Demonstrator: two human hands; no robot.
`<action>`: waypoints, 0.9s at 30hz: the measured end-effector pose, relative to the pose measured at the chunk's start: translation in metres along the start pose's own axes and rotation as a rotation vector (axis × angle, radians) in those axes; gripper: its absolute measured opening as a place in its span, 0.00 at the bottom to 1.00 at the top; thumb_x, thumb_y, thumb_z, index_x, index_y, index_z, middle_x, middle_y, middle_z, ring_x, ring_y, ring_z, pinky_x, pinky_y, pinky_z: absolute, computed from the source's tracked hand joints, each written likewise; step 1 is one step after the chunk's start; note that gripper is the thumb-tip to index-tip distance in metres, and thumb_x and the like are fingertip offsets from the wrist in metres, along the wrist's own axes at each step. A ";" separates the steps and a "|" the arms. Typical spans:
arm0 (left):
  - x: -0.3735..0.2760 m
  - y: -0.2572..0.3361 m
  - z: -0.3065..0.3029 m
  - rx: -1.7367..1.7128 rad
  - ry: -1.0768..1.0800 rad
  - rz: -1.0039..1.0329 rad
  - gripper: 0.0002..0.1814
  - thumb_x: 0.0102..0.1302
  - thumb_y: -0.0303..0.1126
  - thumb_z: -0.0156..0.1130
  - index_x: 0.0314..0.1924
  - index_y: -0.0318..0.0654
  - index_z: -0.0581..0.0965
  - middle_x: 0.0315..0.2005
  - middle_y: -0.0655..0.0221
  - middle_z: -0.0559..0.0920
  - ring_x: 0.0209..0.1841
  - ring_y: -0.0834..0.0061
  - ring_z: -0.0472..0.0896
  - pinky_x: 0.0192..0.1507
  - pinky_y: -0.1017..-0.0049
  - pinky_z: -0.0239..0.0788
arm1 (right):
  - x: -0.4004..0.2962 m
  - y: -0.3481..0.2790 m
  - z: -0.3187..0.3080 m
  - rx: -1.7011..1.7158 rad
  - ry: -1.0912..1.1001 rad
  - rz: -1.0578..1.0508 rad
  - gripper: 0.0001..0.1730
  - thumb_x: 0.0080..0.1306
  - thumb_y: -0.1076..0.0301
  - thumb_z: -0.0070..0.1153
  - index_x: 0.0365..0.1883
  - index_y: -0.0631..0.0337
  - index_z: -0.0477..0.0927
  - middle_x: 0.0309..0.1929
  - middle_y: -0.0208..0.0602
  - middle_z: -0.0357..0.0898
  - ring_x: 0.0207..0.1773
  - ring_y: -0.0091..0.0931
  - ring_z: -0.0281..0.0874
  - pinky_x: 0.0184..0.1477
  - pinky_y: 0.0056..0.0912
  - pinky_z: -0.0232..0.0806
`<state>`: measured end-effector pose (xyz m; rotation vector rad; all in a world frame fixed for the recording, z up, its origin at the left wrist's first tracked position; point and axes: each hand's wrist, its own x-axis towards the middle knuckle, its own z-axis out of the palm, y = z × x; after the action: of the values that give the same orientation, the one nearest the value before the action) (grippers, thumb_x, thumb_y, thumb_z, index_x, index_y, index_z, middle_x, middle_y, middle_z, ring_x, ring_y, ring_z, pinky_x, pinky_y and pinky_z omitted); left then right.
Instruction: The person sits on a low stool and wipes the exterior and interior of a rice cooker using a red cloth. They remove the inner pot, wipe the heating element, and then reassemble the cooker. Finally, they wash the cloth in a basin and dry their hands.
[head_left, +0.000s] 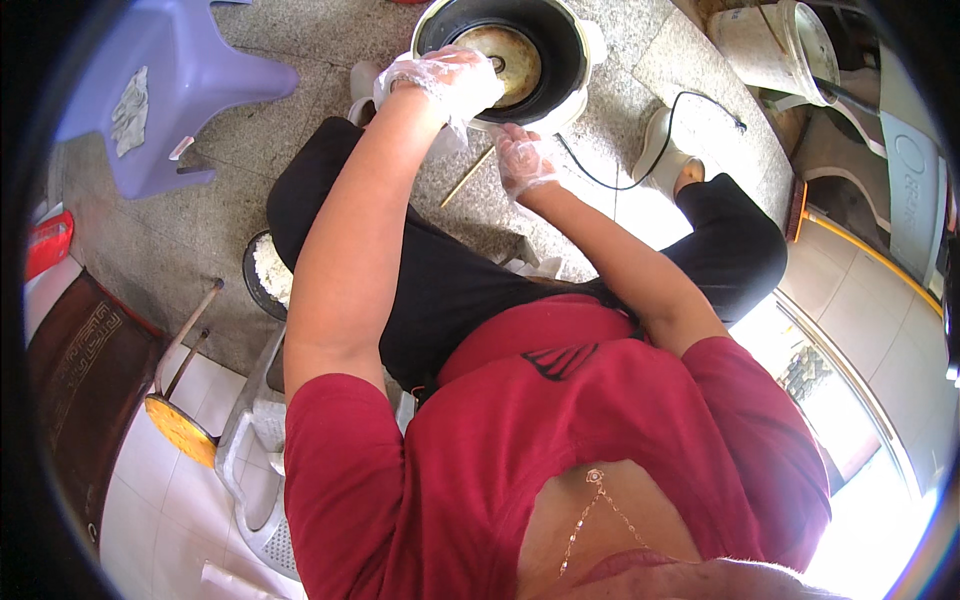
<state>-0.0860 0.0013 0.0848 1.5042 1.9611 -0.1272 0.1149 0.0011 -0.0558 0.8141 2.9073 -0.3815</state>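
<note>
An electric cooker body (564, 56) stands on the floor between my feet. It has a pale casing, a dark inner wall and a stained round heating plate (525, 71) at the bottom. My left hand (459, 79), in a clear plastic glove, lies over the near left rim; its fingers reach inward, and whether they hold anything is hidden. My right hand (525, 157), gloved the same way, has curled fingers against the near outer side of the casing. A thin wooden stick (468, 177) rests on the floor just left of that hand.
A black power cord (611, 186) loops to the right past my shoe (660, 146). Left are a purple plastic stool (217, 67) bearing a crumpled tissue (131, 112), and a black dish of white food (271, 266) beside my knee. A whitish bucket (750, 41) and broom (870, 247) are at right.
</note>
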 end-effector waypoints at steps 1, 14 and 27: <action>-0.001 0.000 -0.001 0.009 -0.016 0.011 0.23 0.63 0.48 0.45 0.38 0.34 0.78 0.38 0.53 0.79 0.46 0.58 0.77 0.50 0.62 0.66 | 0.002 0.000 -0.012 -0.009 -0.020 -0.021 0.16 0.59 0.68 0.43 0.46 0.51 0.73 0.47 0.33 0.73 0.53 0.31 0.70 0.52 0.42 0.63; 0.000 -0.010 0.011 0.112 0.040 0.066 0.23 0.64 0.47 0.44 0.38 0.35 0.79 0.39 0.54 0.79 0.46 0.58 0.76 0.51 0.63 0.65 | 0.022 -0.007 -0.042 0.229 -0.463 0.085 0.29 0.62 0.73 0.38 0.64 0.48 0.58 0.51 0.48 0.73 0.51 0.38 0.74 0.50 0.44 0.68; -0.006 -0.018 0.009 0.008 0.072 -0.027 0.22 0.65 0.48 0.45 0.41 0.37 0.77 0.40 0.54 0.79 0.46 0.57 0.76 0.50 0.62 0.65 | 0.005 0.022 -0.055 -0.034 -0.651 0.104 0.29 0.67 0.62 0.35 0.67 0.40 0.50 0.41 0.45 0.78 0.42 0.37 0.78 0.43 0.44 0.69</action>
<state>-0.0973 -0.0136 0.0761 1.5071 2.0405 -0.0940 0.1201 0.0363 -0.0078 0.6717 2.2544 -0.4777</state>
